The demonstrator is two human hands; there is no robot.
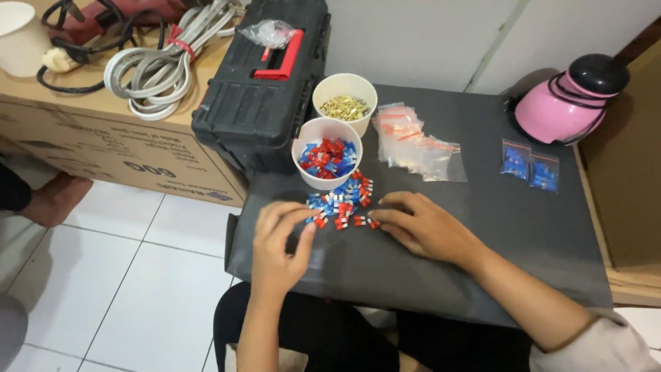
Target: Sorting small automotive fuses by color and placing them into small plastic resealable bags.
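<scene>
On the dark grey mat (482, 207), both hands work a loose pile of small red and blue plastic connectors (342, 203), left hand (279, 248) pinching at its seven o'clock edge, right hand (420, 224) spread flat, fingertips touching at four o'clock, white paper cup of connectors (326, 153) just beyond at twelve.

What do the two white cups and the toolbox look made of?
Both white cups look like thin paper or plastic: matte, rolled rims; which one is unclear. The toolbox looks like moulded black plastic, textured and ribbed, with a glossy red handle.
</scene>
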